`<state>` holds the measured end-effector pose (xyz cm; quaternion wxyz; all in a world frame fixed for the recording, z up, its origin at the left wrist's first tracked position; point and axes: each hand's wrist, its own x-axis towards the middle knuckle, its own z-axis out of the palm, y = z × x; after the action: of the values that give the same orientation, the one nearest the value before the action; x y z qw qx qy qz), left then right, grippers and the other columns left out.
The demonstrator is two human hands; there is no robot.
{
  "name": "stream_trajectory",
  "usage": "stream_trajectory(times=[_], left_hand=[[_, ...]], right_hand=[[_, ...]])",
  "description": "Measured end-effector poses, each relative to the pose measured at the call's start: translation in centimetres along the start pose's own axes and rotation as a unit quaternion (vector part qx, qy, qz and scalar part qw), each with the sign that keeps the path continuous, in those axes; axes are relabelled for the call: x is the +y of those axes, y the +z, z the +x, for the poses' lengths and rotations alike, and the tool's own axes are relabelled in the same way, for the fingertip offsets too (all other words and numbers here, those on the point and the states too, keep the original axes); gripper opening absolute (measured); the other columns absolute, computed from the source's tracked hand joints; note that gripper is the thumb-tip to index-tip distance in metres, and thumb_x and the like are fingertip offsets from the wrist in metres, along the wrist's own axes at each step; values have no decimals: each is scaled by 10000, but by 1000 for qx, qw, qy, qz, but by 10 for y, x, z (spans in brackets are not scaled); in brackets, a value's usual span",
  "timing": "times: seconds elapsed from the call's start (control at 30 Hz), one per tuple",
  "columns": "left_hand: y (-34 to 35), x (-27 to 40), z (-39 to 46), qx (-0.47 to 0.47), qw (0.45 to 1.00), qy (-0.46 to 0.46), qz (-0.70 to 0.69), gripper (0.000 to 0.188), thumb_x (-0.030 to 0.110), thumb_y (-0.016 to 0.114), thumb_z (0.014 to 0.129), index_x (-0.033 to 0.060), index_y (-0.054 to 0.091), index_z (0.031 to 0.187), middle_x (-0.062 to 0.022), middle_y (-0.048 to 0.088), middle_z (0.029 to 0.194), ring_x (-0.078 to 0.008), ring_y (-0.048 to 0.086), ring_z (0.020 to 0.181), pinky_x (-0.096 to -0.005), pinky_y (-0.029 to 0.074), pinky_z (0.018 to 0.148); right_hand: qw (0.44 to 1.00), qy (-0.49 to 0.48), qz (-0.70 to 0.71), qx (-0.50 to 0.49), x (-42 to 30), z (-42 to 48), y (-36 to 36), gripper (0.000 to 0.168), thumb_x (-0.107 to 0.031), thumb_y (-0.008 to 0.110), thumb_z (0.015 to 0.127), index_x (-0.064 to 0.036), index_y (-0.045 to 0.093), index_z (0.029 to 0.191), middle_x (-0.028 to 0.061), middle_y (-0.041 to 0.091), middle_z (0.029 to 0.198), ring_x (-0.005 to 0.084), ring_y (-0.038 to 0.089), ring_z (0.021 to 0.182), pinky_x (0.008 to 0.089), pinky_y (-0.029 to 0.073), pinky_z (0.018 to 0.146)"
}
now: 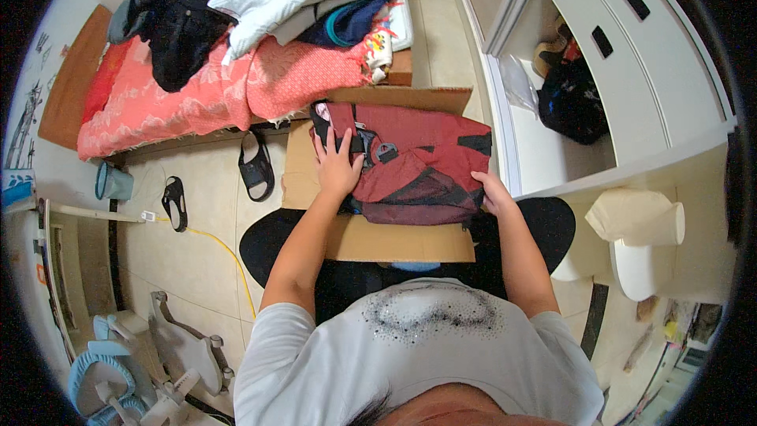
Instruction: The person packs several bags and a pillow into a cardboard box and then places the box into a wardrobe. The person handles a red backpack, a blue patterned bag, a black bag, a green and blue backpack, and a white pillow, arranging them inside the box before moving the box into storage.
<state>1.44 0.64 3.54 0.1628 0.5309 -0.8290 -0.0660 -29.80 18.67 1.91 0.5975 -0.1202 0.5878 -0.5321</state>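
Observation:
A dark red backpack with black straps and mesh pockets lies flat across an open cardboard box, whose flaps spread out on several sides. My left hand rests on the backpack's left end with the fingers spread, over a black strap beside a grey buckle. At the lower right corner of the backpack is my right hand, its thumb on the fabric edge and the other fingers partly hidden. Whether those fingers close on the fabric cannot be told. The box stands just in front of my lap, between my knees.
Beyond the box, clothes are piled on a bed with a pink-red cover. Black sandals, a small bin and a yellow cable are on the left floor. A white cabinet with an open compartment stands right.

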Motion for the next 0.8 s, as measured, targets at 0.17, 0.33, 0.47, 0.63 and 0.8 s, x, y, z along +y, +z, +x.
stream_trajectory(times=[0.17,0.33,0.47,0.63,0.8], left_hand=[[-59,46,-37,-144,964,156,-159,889,518,687,735,109,326,1437,-232,285,1478,-429,278,1356,-580,206,1087],[-49,83,-70,-88,966,202,-134,874,224,741,655,24,337,1403,-243,435,1361,-391,432,1257,-457,357,1037],[-50,76,-54,-7,980,115,-164,713,8,676,595,32,487,1282,-205,629,1078,-357,632,932,-419,517,798],[-73,47,-18,100,945,19,-310,366,33,641,712,18,576,1072,-175,645,840,-328,639,755,-376,499,709],[-117,30,-10,180,926,-31,-330,297,4,619,749,-23,596,1043,-127,655,883,-184,609,815,-302,476,767]], right_hand=[[987,55,148,-11,-27,-26,30,387,-208,539,876,-60,543,1234,102,603,1212,268,583,1081,407,440,964],[962,9,237,-135,-53,-49,79,372,-168,507,894,-15,522,1232,112,597,1223,277,582,1092,407,436,988],[899,-33,314,-303,-62,-58,89,433,-273,471,962,-56,443,1336,148,541,1299,263,524,1191,407,388,1040],[888,-197,-414,-22,-16,2,58,600,-373,700,806,-11,538,1256,184,595,1196,319,530,1159,391,412,991],[655,-334,-670,105,-13,33,93,566,-332,757,715,-33,591,1166,173,613,1036,351,537,1055,445,404,929]])
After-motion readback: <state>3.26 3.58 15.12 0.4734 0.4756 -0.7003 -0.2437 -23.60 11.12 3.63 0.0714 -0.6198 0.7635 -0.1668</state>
